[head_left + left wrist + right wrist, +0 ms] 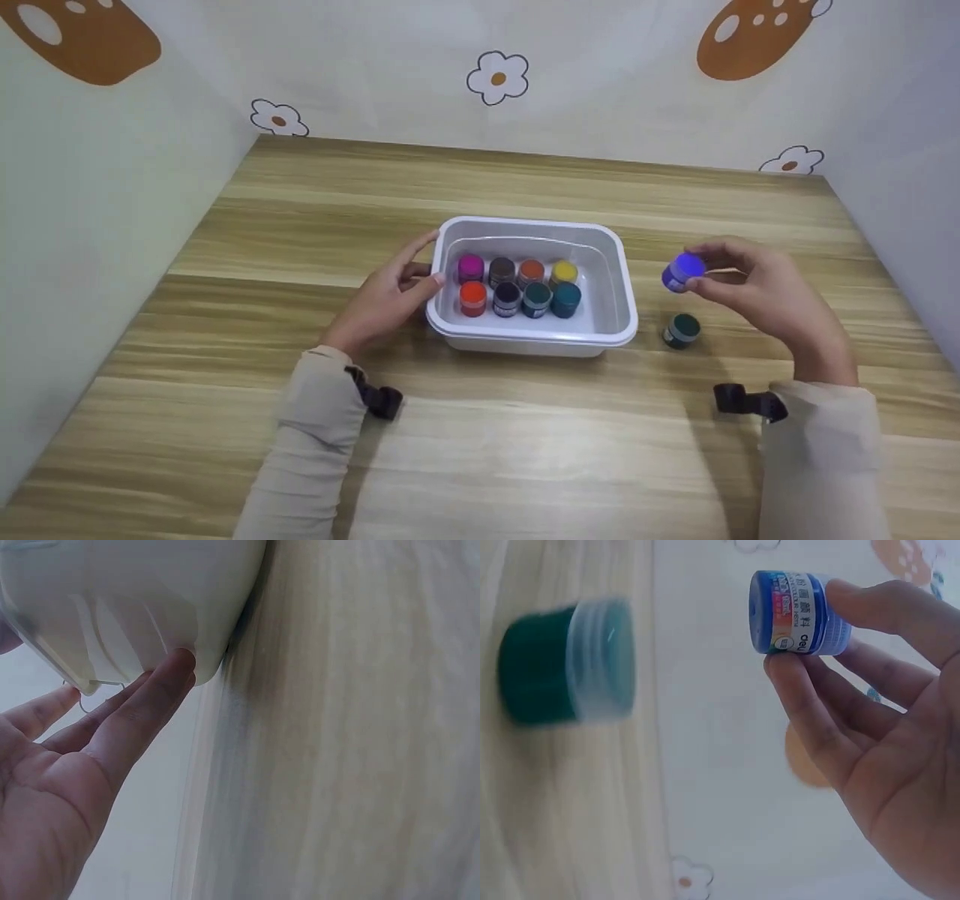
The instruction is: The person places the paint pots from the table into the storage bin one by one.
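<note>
A white plastic tub (611,339) stands on the wooden table with several paint jars in two rows inside. My left hand (385,296) rests against its left end, thumb and index finger at the rim. In the left wrist view, nearly straight fingers (142,716) touch the tub's outer wall (142,585). To the right of the tub, my right hand (765,289) pinches a blue paint jar (683,272) between thumb and fingers, above the table. The right wrist view shows this labelled blue jar (787,613) tilted sideways in that camera's picture. Below it, a dark green paint jar (681,331) stands upright.
In the tub, the front row has an orange-red jar (473,298), a dark one and two teal-green ones; behind are magenta (471,268), brown, orange and yellow (564,273) jars. Patterned pale walls (375,75) border the table (525,450) at the back and sides.
</note>
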Available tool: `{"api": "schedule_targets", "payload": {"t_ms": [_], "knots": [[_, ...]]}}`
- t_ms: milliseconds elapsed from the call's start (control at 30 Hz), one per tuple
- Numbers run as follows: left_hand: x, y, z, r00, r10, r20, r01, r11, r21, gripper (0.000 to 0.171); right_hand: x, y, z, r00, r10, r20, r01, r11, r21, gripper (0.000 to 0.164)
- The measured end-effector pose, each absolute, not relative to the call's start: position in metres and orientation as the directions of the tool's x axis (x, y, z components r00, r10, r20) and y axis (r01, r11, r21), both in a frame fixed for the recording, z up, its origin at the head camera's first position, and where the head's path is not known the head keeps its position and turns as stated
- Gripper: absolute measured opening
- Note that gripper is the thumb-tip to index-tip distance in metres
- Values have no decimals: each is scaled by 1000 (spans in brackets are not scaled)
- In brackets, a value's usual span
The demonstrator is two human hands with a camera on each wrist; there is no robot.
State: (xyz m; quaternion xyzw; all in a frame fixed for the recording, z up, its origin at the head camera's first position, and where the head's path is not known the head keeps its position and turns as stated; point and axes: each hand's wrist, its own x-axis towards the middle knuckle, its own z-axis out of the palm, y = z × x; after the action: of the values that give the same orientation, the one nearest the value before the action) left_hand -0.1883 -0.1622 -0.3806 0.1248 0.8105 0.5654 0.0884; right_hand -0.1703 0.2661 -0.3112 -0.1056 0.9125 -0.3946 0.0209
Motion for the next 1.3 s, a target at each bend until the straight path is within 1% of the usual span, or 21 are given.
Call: {"api": "schedule_targets", "payload": {"t_ms": [167,333,467,567,700,967,1167,1300], "knots": [[-187,-164,-380,-957,291,-2,100,337,936,66,-173,227,-303,-945,-322,64,-260,615,-744,39],[-185,-165,-381,-958,287,-5,96,337,936,66,-179,179,-306,-880,-471,59,-346,552,-759,36],[-185,-163,-382,-957,289,0,94,311,946,66,-184,145,-312,-828,-558,57,-412,536,-737,36],[-186,-161,-382,-957,291,6,96,295,951,66,-188,123,-317,-805,-592,38,-442,556,-704,35],[-186,-160,-381,-959,283,0,91,308,947,66,-193,99,-324,-783,-622,-8,-446,570,-690,34],[-187,-160,-380,-957,288,-3,94,323,942,66,-201,73,-336,-731,-682,-37,-501,572,-649,28],[-187,-161,-380,-955,295,8,113,340,933,66,-204,63,-342,-724,-688,-41,-527,591,-610,25],[-187,-161,-380,-956,294,17,118,331,936,66,-204,59,-343,-726,-686,-42,-552,618,-559,25]]}}
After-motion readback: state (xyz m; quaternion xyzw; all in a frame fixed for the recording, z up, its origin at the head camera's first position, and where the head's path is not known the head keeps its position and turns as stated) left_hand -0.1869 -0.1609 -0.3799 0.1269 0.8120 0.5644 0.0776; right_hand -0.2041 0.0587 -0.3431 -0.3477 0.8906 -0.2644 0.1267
